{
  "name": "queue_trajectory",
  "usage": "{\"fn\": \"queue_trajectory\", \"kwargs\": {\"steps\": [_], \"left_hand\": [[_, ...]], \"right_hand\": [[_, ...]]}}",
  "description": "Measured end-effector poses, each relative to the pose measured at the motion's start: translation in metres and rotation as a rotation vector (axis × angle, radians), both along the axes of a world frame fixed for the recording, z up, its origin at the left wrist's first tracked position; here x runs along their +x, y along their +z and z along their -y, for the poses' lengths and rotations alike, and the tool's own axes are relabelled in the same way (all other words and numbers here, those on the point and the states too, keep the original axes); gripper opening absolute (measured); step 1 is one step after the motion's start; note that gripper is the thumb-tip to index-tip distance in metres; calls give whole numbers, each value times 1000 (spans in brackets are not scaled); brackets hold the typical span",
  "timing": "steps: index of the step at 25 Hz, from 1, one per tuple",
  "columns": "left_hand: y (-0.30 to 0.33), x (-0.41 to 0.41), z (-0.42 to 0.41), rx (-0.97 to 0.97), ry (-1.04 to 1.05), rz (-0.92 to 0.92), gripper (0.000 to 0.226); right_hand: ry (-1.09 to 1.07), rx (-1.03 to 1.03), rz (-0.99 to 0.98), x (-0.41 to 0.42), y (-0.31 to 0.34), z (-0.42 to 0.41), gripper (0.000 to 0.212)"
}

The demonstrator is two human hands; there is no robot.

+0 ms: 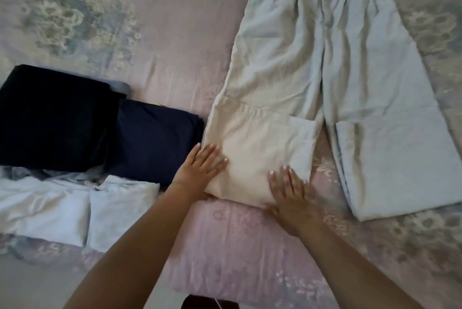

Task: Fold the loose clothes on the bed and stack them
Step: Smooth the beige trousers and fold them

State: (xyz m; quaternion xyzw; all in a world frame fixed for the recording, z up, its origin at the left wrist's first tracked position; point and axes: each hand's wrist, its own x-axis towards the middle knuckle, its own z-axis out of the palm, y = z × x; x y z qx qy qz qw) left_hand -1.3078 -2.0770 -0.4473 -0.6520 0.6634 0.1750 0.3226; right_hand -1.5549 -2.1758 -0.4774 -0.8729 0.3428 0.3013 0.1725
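At the lower centre of the frame, the turned-up hem of the pale beige-grey cotton trousers (pixel 300 63) is pressed flat under the spread-fingered left hand (pixel 200 171) and right hand (pixel 290 191), nothing being gripped, apparently so the fold is creased.

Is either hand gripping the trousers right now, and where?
Neither grips. The left hand and right hand press flat on the folded hem of the trousers.

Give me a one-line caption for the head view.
Both hands, left hand and right hand, flat on trousers mid-fold.
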Motion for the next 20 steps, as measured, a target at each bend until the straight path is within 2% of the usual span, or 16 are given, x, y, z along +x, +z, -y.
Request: {"fn": "queue_trajectory", "kwargs": {"steps": [3, 4, 6, 7, 10, 12, 13, 14, 15, 17, 20], "left_hand": [[6, -1, 1, -84, -130, -14, 57], [11, -3, -1, -179, -210, -16, 46], [32, -4, 0, -343, -316, -14, 24], [41, -3, 2, -435, -302, -37, 20], [70, 1, 12, -646, -151, -264, 43], [95, 3, 25, -761, -89, -461, 60], [105, 2, 32, -794, -84, -564, 62], [113, 2, 39, -797, -92, -644, 61], [122, 1, 47, -788, -108, -690, 58], [134, -1, 70, -739, -122, -674, 48], [134, -12, 107, -691, -67, -536, 43]], "right_hand": [[17, -28, -107, 3, 4, -2, 91], [3, -33, -116, 8, 10, -4, 94], [-23, -59, -38, 30, 27, -12, 97], [-28, -31, 69, 47, 38, -19, 96], [-161, 152, 462, 99, 77, -44, 83], [-475, 146, 647, 122, 107, -43, 50], [-609, 145, 655, 125, 120, -39, 32], [-699, 136, 643, 123, 131, -33, 27], [-677, 91, 637, 117, 142, -24, 29], [-686, 87, 691, 95, 160, -10, 34], [-791, 122, 843, 55, 168, 8, 34]]}}
